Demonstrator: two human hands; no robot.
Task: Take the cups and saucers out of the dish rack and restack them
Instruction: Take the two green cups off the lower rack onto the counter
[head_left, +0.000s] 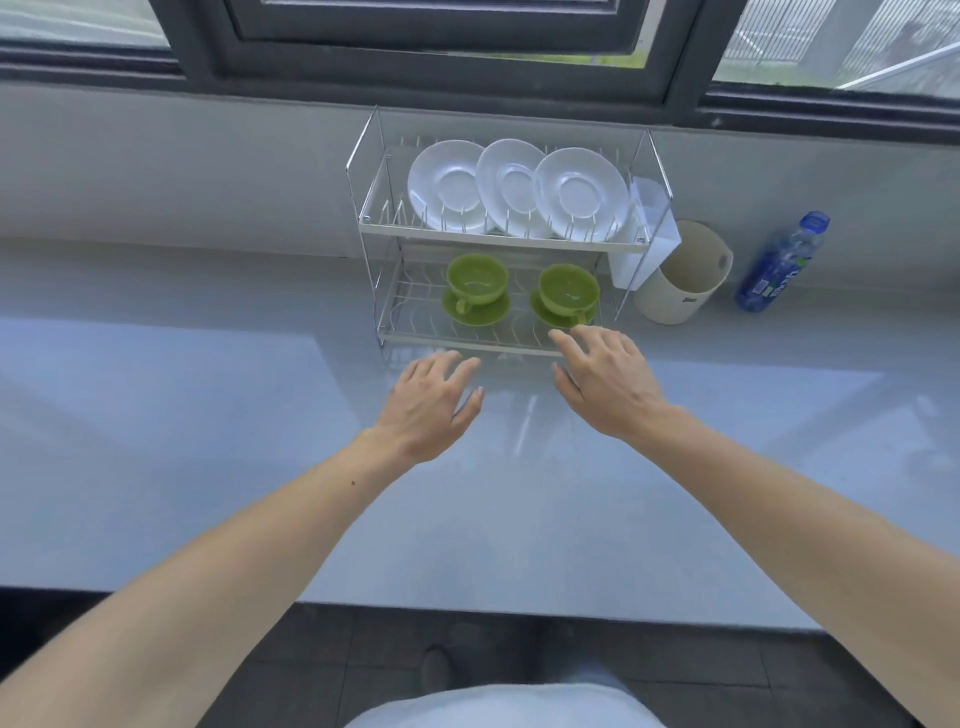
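Head view: hands (519, 389) before rack edge (467, 347).

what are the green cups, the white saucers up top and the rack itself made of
Green cups: matte, evenly coloured, with soft highlights; probably plastic or melamine, though glazed ceramic is possible.
White saucers: glossy white with smooth reflections; ceramic or glossy melamine, can't tell which.
Dish rack: thin shiny silver wires and frame, so chromed or stainless metal. Its side holder looks like translucent white plastic.

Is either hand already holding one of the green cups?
No, the left hand and right hand are both open and empty, just in front of the dish rack, while both green cups sit inside.
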